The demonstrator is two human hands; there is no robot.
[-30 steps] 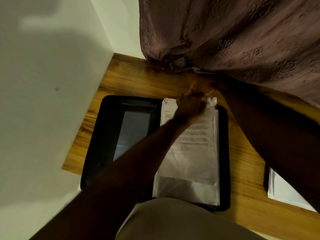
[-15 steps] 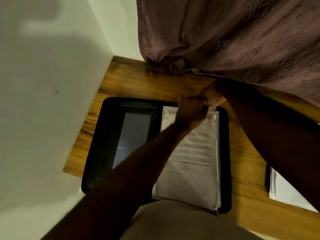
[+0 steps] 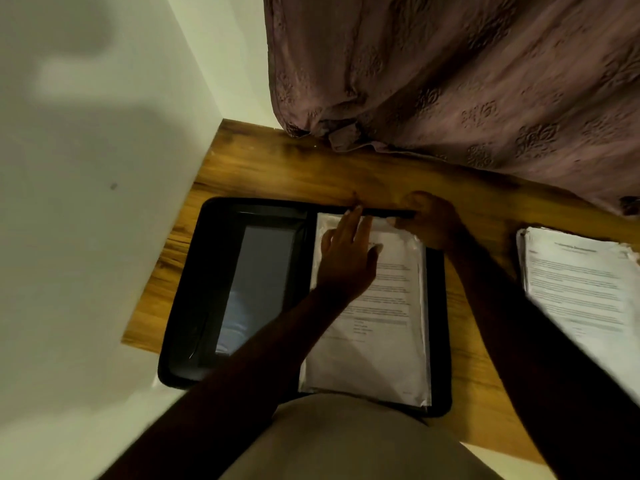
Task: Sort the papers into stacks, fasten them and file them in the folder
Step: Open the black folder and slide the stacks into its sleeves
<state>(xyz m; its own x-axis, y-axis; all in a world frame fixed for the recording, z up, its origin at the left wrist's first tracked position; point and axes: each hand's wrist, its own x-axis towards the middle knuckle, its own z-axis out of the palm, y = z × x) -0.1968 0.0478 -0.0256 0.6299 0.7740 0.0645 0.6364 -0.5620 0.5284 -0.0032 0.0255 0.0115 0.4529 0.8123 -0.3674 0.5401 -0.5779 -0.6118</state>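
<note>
A black folder (image 3: pixel 194 306) lies open on the wooden table (image 3: pixel 277 171). A stack of printed papers (image 3: pixel 388 327) fills its right half. My left hand (image 3: pixel 346 261) lies flat on the top of the stack, fingers straight and pointing to the far edge. My right hand (image 3: pixel 429 223) is at the stack's top right corner, fingers curled, pinching the papers' upper edge by the folder rim. A second stack of printed papers (image 3: pixel 581 285) lies on the table to the right of the folder.
A white wall (image 3: pixel 86 202) borders the table on the left. A brownish patterned curtain (image 3: pixel 467 81) hangs over the table's far edge. My beige-clad lap (image 3: pixel 346 445) covers the near edge below the folder.
My left hand has opened and now lies flat on the stack. The right hand has slid right to the top right corner. The view has shifted, showing the second stack.
</note>
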